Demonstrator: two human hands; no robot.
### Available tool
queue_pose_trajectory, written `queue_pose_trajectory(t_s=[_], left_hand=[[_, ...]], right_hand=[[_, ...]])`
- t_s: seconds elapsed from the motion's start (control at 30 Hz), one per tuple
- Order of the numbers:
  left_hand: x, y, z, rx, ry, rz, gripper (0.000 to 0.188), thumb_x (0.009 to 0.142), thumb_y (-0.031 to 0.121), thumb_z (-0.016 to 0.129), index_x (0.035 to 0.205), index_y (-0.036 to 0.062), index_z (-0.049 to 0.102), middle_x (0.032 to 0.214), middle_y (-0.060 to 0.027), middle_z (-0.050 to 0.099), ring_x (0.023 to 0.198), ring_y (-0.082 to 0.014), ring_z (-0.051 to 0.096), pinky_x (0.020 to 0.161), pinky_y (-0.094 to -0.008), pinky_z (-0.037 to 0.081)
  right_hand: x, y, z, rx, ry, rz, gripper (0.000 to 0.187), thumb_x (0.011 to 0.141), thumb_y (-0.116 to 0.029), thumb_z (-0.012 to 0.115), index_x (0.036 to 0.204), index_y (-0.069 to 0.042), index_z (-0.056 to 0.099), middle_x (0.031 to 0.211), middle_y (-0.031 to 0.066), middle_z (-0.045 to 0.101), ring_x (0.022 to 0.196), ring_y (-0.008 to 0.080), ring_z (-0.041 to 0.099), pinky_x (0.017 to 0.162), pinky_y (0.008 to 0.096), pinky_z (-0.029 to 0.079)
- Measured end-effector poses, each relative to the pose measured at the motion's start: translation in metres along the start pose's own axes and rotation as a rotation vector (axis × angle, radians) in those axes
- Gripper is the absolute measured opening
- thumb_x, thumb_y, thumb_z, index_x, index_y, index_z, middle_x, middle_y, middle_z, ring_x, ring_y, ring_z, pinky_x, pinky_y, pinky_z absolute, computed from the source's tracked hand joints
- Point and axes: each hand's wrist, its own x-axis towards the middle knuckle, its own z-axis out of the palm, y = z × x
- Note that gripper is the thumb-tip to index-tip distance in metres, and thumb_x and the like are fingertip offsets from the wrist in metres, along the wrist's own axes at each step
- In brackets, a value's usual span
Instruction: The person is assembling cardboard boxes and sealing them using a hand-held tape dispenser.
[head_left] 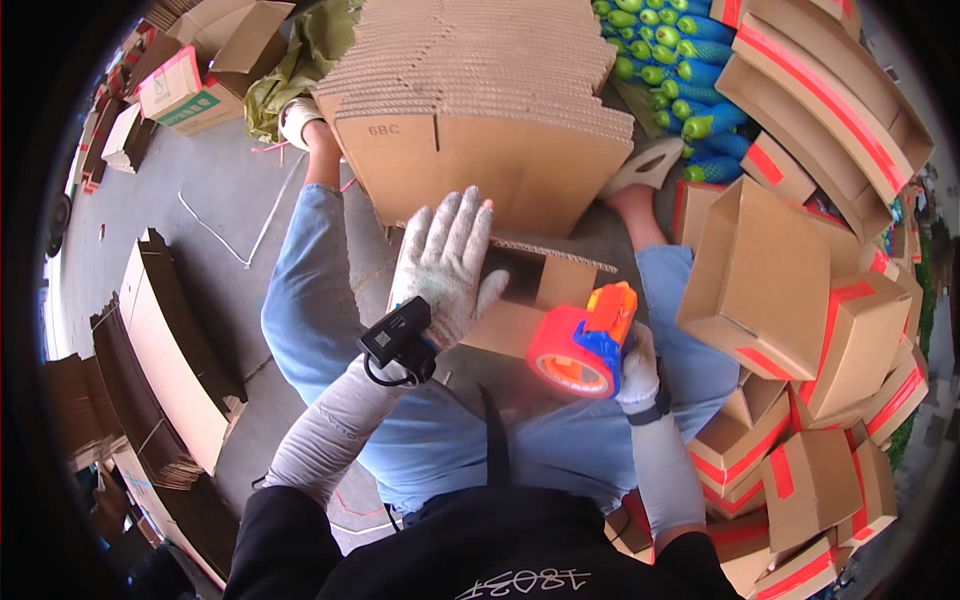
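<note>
Between my knees stands a small cardboard box point(570, 284), partly hidden by my left hand and the tape. My left hand point(447, 255), in a pale work glove, lies over the box's left side with fingers stretched out and the thumb apart. Whether the palm presses on the cardboard I cannot tell. My right hand point(640, 372), also gloved, grips an orange and blue tape dispenser point(605, 325) carrying a thick roll of red tape point(545, 352). The dispenser is over my right thigh, at the right of the box.
Ahead is a tall stack of flattened cartons point(470, 150). Boxes sealed with red tape point(760, 280) are heaped on my right. Blue and green netted bundles point(695, 90) lie at the far right. More flat cardboard point(175, 350) rests on the grey floor point(200, 215) at left.
</note>
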Motion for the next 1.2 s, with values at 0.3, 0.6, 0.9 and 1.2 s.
queue_pose_trajectory(t_s=[0.3, 0.6, 0.9, 1.2], left_hand=[[-0.044, 0.003, 0.043, -0.109, -0.092, -0.012, 0.082, 0.092, 0.051, 0.050, 0.150, -0.0025, 0.031, 0.156, -0.0203, 0.031, 0.146, -0.0345, 0.027, 0.120, -0.0506, 0.017], [-0.049, -0.003, 0.046, -0.170, -0.087, -0.017, 0.078, 0.092, 0.049, 0.050, 0.149, -0.0016, 0.034, 0.156, -0.0192, 0.032, 0.147, -0.0328, 0.026, 0.121, -0.0475, 0.017], [-0.052, 0.049, 0.013, -1.989, 0.211, -0.349, 0.084, 0.095, 0.047, 0.060, 0.154, -0.0011, 0.023, 0.158, -0.0135, 0.030, 0.145, -0.0222, 0.030, 0.118, -0.0356, 0.022], [-0.047, 0.057, 0.033, -1.979, 0.234, -0.362, 0.062, 0.098, 0.022, 0.057, 0.149, -0.0046, 0.032, 0.143, -0.0138, 0.049, 0.133, -0.0184, 0.045, 0.114, -0.0332, 0.030]], right_hand=[[0.021, -0.021, 0.010, -0.016, 0.015, 0.030, 0.083, 0.067, -0.048, 0.089, 0.123, 0.004, 0.057, 0.112, 0.0081, 0.069, 0.098, 0.0160, 0.068, 0.085, 0.0322, 0.055], [0.079, -0.071, 0.060, -0.842, -0.163, 0.298, 0.057, 0.077, -0.037, 0.084, 0.112, 0.002, 0.064, 0.098, 0.0039, 0.068, 0.088, 0.0088, 0.061, 0.079, 0.0257, 0.050], [0.078, -0.061, 0.035, -0.818, -0.187, 0.213, 0.049, 0.077, -0.035, 0.085, 0.106, -0.001, 0.064, 0.090, 0.0002, 0.066, 0.082, 0.0068, 0.059, 0.073, 0.0243, 0.049], [0.083, -0.062, 0.056, -0.928, -0.157, 0.280, 0.032, 0.083, -0.021, 0.077, 0.106, -0.001, 0.065, 0.090, 0.0010, 0.066, 0.080, 0.0070, 0.058, 0.072, 0.0244, 0.049]])
